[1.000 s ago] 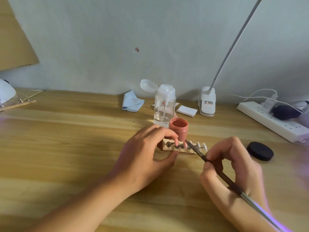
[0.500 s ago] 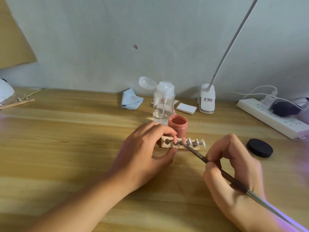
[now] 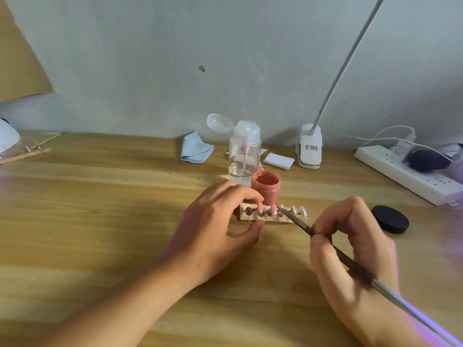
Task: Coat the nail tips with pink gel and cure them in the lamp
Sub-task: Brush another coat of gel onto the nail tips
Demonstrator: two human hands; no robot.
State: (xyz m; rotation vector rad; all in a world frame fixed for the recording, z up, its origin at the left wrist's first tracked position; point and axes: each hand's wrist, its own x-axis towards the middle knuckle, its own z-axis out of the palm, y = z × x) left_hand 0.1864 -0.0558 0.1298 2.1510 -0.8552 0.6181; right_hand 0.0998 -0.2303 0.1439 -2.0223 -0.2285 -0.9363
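The brush (image 3: 302,223), gripped by right hand (image 3: 350,261), slid right along the holder (image 3: 244,217) left hand (image 3: 215,229) pinches

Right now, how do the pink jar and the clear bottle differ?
The jar is short and opaque pink; the bottle is taller and clear. The jar has no lid on; the bottle's white cap is flipped open. Both stand upright on the table.

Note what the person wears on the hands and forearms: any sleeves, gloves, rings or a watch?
Nothing worn shows. The left hand and right hand are bare, with no gloves or rings visible. The left forearm is uncovered to the frame edge: no sleeve, watch or bracelet. The right wrist is likewise bare where it shows.
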